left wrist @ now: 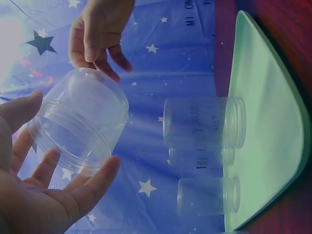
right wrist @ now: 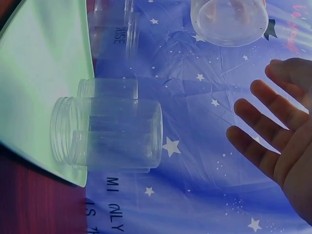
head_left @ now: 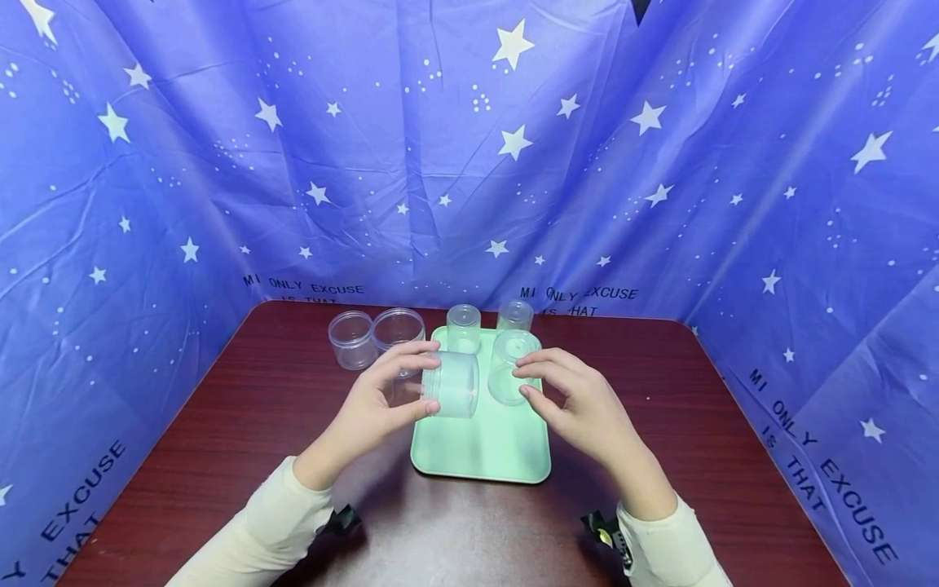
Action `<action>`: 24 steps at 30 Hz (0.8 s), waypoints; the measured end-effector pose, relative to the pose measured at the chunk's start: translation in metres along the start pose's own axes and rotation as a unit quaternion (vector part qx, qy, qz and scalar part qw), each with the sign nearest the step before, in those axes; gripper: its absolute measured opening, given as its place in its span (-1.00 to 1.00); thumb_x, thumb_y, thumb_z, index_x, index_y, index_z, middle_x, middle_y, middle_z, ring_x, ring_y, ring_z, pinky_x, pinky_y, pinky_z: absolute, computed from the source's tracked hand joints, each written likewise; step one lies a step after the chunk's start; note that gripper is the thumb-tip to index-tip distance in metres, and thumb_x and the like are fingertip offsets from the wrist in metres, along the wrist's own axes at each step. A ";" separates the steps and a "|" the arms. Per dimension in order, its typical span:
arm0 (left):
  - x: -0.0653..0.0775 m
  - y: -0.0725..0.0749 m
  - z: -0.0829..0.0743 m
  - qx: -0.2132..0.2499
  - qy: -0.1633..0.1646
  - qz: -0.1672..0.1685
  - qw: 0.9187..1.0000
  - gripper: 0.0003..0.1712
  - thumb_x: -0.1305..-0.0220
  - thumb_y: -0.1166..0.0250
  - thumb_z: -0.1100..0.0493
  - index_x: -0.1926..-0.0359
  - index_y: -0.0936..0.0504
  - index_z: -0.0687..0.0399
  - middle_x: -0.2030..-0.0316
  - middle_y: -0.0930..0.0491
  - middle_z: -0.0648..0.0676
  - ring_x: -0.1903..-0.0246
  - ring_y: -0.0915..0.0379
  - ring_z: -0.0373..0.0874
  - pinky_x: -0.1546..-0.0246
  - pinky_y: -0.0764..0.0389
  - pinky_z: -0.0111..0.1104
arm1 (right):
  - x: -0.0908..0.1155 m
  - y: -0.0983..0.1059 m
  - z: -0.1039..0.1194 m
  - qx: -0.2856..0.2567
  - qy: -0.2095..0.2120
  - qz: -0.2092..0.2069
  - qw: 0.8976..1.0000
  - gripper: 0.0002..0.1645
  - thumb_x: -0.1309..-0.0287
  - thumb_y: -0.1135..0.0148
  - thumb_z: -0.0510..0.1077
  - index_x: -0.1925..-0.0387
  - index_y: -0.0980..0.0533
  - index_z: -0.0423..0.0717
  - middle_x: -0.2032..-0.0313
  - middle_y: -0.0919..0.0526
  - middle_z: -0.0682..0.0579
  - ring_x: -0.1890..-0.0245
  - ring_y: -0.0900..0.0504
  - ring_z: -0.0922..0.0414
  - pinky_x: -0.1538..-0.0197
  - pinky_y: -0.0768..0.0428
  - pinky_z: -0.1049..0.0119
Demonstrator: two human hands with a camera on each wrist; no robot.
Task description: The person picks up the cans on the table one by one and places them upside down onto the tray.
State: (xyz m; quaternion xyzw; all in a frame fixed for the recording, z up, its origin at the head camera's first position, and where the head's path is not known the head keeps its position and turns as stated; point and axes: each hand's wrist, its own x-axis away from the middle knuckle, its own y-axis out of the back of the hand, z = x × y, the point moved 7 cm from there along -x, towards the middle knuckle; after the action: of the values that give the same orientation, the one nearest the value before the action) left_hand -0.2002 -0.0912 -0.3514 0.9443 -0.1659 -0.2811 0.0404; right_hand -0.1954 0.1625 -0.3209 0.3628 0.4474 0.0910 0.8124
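Note:
My left hand grips a clear plastic jar by its threaded rim, thumb on one side and fingers on the other. The jar is tipped on its side above the green tray, its mouth turned to the left palm and its base to the right. In the left wrist view the held jar looks see-through, with nothing inside. My right hand is apart from it, fingers loosely bent and holding nothing. In the right wrist view a large upside-down jar stands on the tray, below the right hand.
Two smaller clear jars, one at back left and one at back right, stand upside down at the tray's far end. Left of the tray, two more clear containers rest mouth up on the dark red table. Blue star-printed curtains enclose the table.

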 end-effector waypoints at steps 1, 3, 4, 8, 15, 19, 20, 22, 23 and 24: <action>0.000 0.000 -0.001 0.002 -0.002 0.000 1.000 -0.42 -0.07 -0.51 0.48 -0.15 -0.62 0.23 -0.36 -0.43 0.12 -0.23 -0.48 -0.10 0.01 -0.71 -0.20 | 0.000 0.000 0.000 -0.001 0.000 -0.001 1.000 -0.72 -0.16 -0.46 -0.25 0.07 -0.70 0.01 0.00 -0.70 0.11 -0.08 -0.65 0.13 -0.12 -0.46 0.56; 0.001 -0.001 -0.001 0.005 -0.005 0.000 1.000 -0.42 -0.07 -0.51 0.49 -0.15 -0.61 0.23 -0.36 -0.43 0.13 -0.23 -0.48 -0.09 0.01 -0.71 -0.19 | 0.000 -0.001 0.000 -0.002 -0.002 -0.001 1.000 -0.72 -0.17 -0.45 -0.24 0.06 -0.70 0.01 0.00 -0.70 0.11 -0.09 -0.65 0.13 -0.17 -0.44 0.56; 0.001 -0.001 -0.002 0.006 -0.007 0.000 1.000 -0.42 -0.07 -0.50 0.49 -0.15 -0.61 0.23 -0.36 -0.43 0.14 -0.24 -0.48 -0.08 0.00 -0.71 -0.18 | 0.000 -0.001 0.000 -0.004 -0.002 -0.001 1.000 -0.71 -0.17 -0.45 -0.25 0.06 -0.70 -0.01 0.00 -0.70 0.11 -0.09 -0.65 0.12 -0.20 -0.44 0.55; 0.004 -0.002 -0.003 0.006 -0.009 -0.001 1.000 -0.42 -0.08 -0.50 0.49 -0.16 -0.61 0.21 -0.36 -0.42 0.18 -0.25 -0.47 -0.08 -0.01 -0.71 -0.18 | 0.000 -0.003 0.000 -0.010 -0.003 0.001 1.000 -0.70 -0.17 -0.45 -0.24 0.04 -0.70 -0.05 -0.01 -0.70 0.09 -0.10 -0.65 0.10 -0.27 -0.42 0.52; 0.009 -0.003 -0.005 0.008 -0.008 -0.003 1.000 -0.42 -0.06 -0.50 0.50 -0.15 -0.61 0.23 -0.36 -0.43 0.17 -0.24 -0.47 -0.09 -0.02 -0.70 -0.22 | -0.001 -0.005 0.002 -0.021 -0.007 0.005 1.000 -0.67 -0.17 -0.46 -0.25 0.00 -0.69 -0.06 -0.05 -0.68 0.07 -0.13 -0.63 0.09 -0.28 -0.41 0.51; 0.010 -0.004 -0.005 0.005 -0.009 -0.007 1.000 -0.41 -0.06 -0.51 0.50 -0.15 -0.62 0.21 -0.35 -0.44 0.12 -0.24 -0.47 -0.08 -0.02 -0.70 -0.23 | -0.002 -0.005 0.003 -0.029 -0.011 0.006 1.000 -0.66 -0.17 -0.45 -0.25 -0.01 -0.68 -0.05 -0.08 -0.66 0.06 -0.17 -0.60 0.07 -0.32 -0.39 0.50; 0.010 -0.004 -0.005 0.004 -0.009 -0.008 1.000 -0.42 -0.06 -0.51 0.49 -0.15 -0.62 0.20 -0.35 -0.44 0.12 -0.24 -0.47 -0.08 -0.02 -0.70 -0.23 | -0.002 -0.005 0.003 -0.032 -0.011 0.006 0.999 -0.65 -0.17 -0.46 -0.25 -0.01 -0.68 -0.06 -0.09 -0.66 0.06 -0.18 -0.60 0.07 -0.33 -0.39 0.49; 0.011 -0.004 -0.005 0.004 -0.009 -0.010 1.000 -0.42 -0.06 -0.51 0.49 -0.15 -0.62 0.20 -0.35 -0.44 0.11 -0.23 -0.47 -0.08 -0.02 -0.70 -0.23 | -0.002 -0.005 0.004 -0.037 -0.010 0.004 0.999 -0.64 -0.17 -0.46 -0.25 -0.02 -0.67 -0.06 -0.10 -0.65 0.05 -0.18 -0.60 0.06 -0.34 -0.39 0.48; 0.011 -0.004 -0.005 0.004 -0.009 -0.010 1.000 -0.42 -0.06 -0.51 0.49 -0.15 -0.62 0.20 -0.35 -0.44 0.12 -0.23 -0.47 -0.08 -0.02 -0.70 -0.23 | -0.002 -0.005 0.004 -0.040 -0.009 0.003 0.999 -0.64 -0.16 -0.46 -0.26 -0.02 -0.67 -0.06 -0.10 -0.65 0.05 -0.18 -0.60 0.06 -0.34 -0.39 0.48; 0.011 -0.004 -0.005 0.004 -0.009 -0.010 1.000 -0.42 -0.06 -0.51 0.49 -0.14 -0.62 0.20 -0.35 -0.44 0.12 -0.23 -0.47 -0.08 -0.02 -0.70 -0.22 | -0.002 -0.005 0.005 -0.044 -0.008 0.002 0.999 -0.63 -0.16 -0.46 -0.26 -0.02 -0.67 -0.06 -0.10 -0.65 0.05 -0.19 -0.60 0.06 -0.34 -0.39 0.48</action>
State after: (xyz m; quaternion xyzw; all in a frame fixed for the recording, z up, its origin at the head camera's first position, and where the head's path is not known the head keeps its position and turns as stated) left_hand -0.1878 -0.0907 -0.3539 0.9436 -0.1575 -0.2894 0.0323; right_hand -0.1937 0.1553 -0.3213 0.3285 0.4356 0.1087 0.8310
